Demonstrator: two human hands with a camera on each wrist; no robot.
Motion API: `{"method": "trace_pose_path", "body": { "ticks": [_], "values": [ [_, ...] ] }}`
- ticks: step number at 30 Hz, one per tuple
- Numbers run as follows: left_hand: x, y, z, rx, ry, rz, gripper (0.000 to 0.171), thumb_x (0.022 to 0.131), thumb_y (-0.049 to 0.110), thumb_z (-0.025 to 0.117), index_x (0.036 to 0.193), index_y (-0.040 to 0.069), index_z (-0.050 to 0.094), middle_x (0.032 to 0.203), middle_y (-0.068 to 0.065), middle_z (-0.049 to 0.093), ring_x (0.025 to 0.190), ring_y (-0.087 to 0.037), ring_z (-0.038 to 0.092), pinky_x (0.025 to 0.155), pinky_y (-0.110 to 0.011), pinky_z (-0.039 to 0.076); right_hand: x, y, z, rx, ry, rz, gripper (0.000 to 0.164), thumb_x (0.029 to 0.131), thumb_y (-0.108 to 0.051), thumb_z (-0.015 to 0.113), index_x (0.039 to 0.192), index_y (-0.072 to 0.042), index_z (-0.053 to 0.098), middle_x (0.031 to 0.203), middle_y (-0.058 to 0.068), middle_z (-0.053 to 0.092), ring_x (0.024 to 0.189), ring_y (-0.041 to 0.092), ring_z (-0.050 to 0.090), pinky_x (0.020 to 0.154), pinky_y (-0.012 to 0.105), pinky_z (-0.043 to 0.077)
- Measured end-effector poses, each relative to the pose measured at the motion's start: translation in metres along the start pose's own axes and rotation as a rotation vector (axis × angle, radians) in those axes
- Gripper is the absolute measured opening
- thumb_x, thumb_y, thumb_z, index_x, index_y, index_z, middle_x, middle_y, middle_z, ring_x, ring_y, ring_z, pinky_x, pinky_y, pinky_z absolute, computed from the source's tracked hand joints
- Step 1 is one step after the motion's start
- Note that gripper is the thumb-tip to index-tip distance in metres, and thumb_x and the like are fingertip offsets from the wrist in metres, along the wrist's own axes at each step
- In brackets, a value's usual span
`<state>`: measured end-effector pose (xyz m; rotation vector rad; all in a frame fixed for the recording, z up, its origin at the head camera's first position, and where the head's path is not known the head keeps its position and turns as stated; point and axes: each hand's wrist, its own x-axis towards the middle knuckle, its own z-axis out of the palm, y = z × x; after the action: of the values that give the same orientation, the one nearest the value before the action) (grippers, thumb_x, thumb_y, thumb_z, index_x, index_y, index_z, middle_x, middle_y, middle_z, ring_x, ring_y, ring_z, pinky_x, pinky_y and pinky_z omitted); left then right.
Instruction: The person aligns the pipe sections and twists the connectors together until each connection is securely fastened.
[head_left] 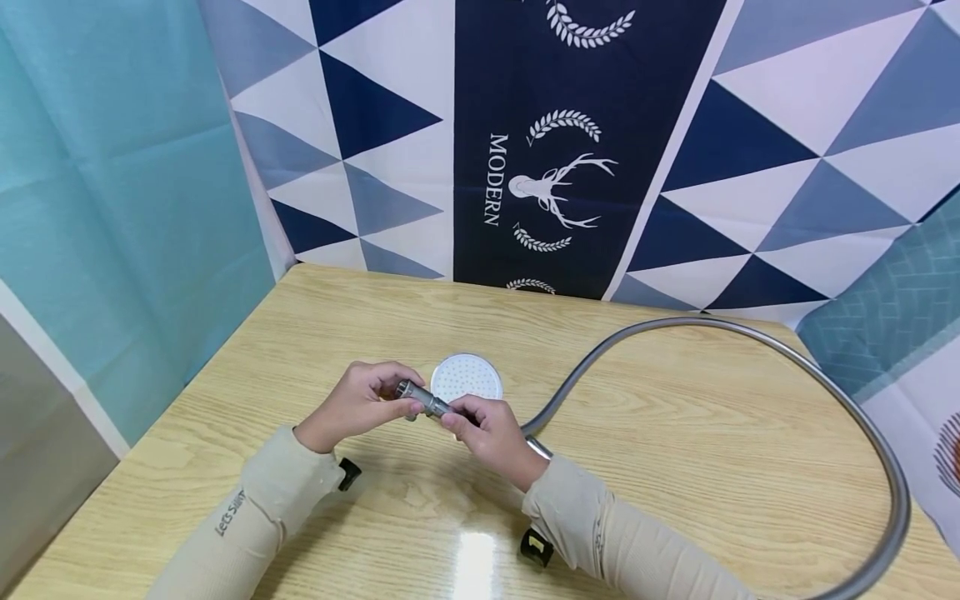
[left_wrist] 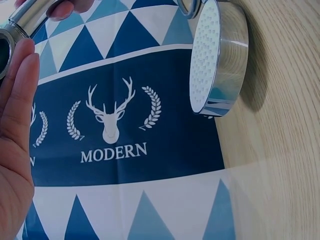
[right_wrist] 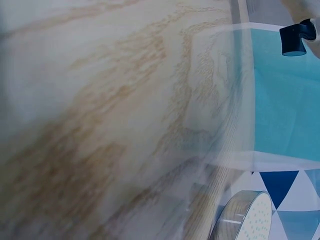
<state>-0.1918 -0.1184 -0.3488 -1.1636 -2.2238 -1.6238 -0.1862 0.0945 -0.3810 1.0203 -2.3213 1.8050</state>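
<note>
In the head view, a short chrome tube-shaped fitting [head_left: 427,398] is held up over the table between both hands. My left hand [head_left: 363,404] pinches its left end between thumb and fingers. The right hand [head_left: 493,437] grips the other end, its fingers partly covering it. From the left wrist, the fitting [left_wrist: 36,16] shows a round open end, with the left hand [left_wrist: 17,145] along the frame's edge. Just behind the hands, a round shower head [head_left: 467,377] stands with its white nozzle face showing. The right wrist view shows neither the fitting nor the right hand.
A grey flexible hose [head_left: 675,322] arcs across the right side of the wooden table [head_left: 360,308] and off its front. Beside the right wrist lies a chrome piece [head_left: 538,447], partly hidden. Patterned cloth [head_left: 570,150] hangs behind the table, teal cloth [head_left: 135,208] at left.
</note>
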Motion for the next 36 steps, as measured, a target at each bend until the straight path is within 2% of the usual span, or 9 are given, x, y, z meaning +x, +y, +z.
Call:
{"method": "trace_pose_path", "body": {
  "ticks": [6, 10, 13, 15, 18, 21, 26, 31, 36],
  "values": [
    [0.000, 0.002, -0.001, 0.000, 0.001, -0.001, 0.019, 0.087, 0.009, 0.070, 0.095, -0.007, 0.064, 0.073, -0.012, 0.068, 0.061, -0.008, 0.061, 0.050, -0.023, 0.049, 0.000, 0.002, 0.000, 0.005, -0.008, -0.024, 0.012, 0.093, 0.003, 0.058, 0.087, 0.012, 0.064, 0.062, 0.013, 0.055, 0.053, 0.002, 0.042, 0.044, 0.022, 0.036],
    [0.000, 0.001, -0.001, 0.006, 0.007, 0.005, 0.020, 0.088, 0.010, 0.070, 0.095, -0.007, 0.064, 0.072, -0.011, 0.068, 0.060, -0.005, 0.059, 0.049, -0.023, 0.047, -0.001, 0.004, -0.002, 0.066, 0.001, -0.060, 0.037, 0.099, -0.018, 0.055, 0.111, 0.017, 0.056, 0.065, 0.021, 0.056, 0.052, 0.009, 0.047, 0.045, 0.024, 0.039],
    [0.000, -0.001, -0.001, 0.011, 0.014, 0.024, 0.022, 0.088, 0.013, 0.070, 0.094, -0.007, 0.064, 0.070, -0.011, 0.067, 0.058, -0.007, 0.058, 0.048, -0.022, 0.045, -0.002, 0.004, -0.001, 0.099, 0.022, -0.074, 0.048, 0.093, -0.020, 0.064, 0.123, 0.013, 0.047, 0.069, 0.020, 0.057, 0.055, 0.009, 0.048, 0.048, 0.022, 0.041],
    [0.000, -0.001, -0.001, 0.012, 0.018, 0.037, 0.022, 0.088, 0.013, 0.070, 0.094, -0.007, 0.064, 0.070, -0.011, 0.067, 0.057, -0.007, 0.057, 0.047, -0.022, 0.045, -0.002, 0.004, 0.000, 0.094, 0.038, -0.096, 0.041, 0.087, -0.009, 0.071, 0.117, 0.009, 0.049, 0.070, 0.017, 0.059, 0.058, 0.004, 0.048, 0.050, 0.021, 0.042],
    [0.000, -0.002, 0.000, 0.003, 0.021, 0.035, 0.019, 0.088, 0.010, 0.070, 0.093, -0.008, 0.064, 0.071, -0.012, 0.067, 0.059, -0.006, 0.059, 0.049, -0.023, 0.047, -0.001, 0.006, 0.003, 0.086, 0.076, -0.146, 0.032, 0.077, 0.013, 0.072, 0.101, 0.005, 0.053, 0.072, 0.019, 0.062, 0.063, 0.001, 0.051, 0.052, 0.019, 0.045],
    [0.000, -0.001, 0.000, -0.005, 0.028, 0.018, 0.013, 0.086, 0.001, 0.070, 0.093, -0.008, 0.064, 0.072, -0.013, 0.067, 0.061, -0.005, 0.060, 0.049, -0.023, 0.048, 0.000, 0.008, 0.006, 0.102, 0.108, -0.193, 0.026, 0.073, 0.020, 0.070, 0.090, 0.007, 0.055, 0.075, 0.024, 0.064, 0.066, 0.000, 0.055, 0.052, 0.019, 0.048],
    [-0.001, 0.000, 0.000, 0.001, 0.042, -0.009, 0.012, 0.082, -0.009, 0.069, 0.092, -0.009, 0.064, 0.072, -0.013, 0.068, 0.061, -0.006, 0.061, 0.048, -0.023, 0.047, 0.001, 0.007, 0.008, 0.126, 0.144, -0.191, 0.023, 0.070, 0.023, 0.070, 0.086, 0.012, 0.057, 0.080, 0.030, 0.063, 0.066, -0.003, 0.053, 0.051, 0.014, 0.045],
    [0.000, 0.000, -0.001, 0.016, 0.040, 0.000, 0.012, 0.082, -0.008, 0.070, 0.092, -0.008, 0.064, 0.071, -0.012, 0.067, 0.057, -0.012, 0.060, 0.046, -0.023, 0.045, 0.001, 0.005, 0.008, 0.127, 0.158, -0.172, 0.023, 0.070, 0.022, 0.071, 0.088, 0.014, 0.060, 0.082, 0.031, 0.064, 0.065, -0.002, 0.053, 0.052, 0.015, 0.045],
    [0.000, 0.000, -0.002, 0.012, 0.032, -0.006, 0.011, 0.083, -0.005, 0.070, 0.092, -0.007, 0.064, 0.071, -0.012, 0.067, 0.058, -0.010, 0.060, 0.046, -0.022, 0.044, 0.001, 0.005, 0.007, 0.115, 0.156, -0.158, 0.022, 0.071, 0.020, 0.072, 0.090, 0.015, 0.062, 0.081, 0.028, 0.064, 0.065, -0.001, 0.053, 0.052, 0.016, 0.044]
  ]
}}
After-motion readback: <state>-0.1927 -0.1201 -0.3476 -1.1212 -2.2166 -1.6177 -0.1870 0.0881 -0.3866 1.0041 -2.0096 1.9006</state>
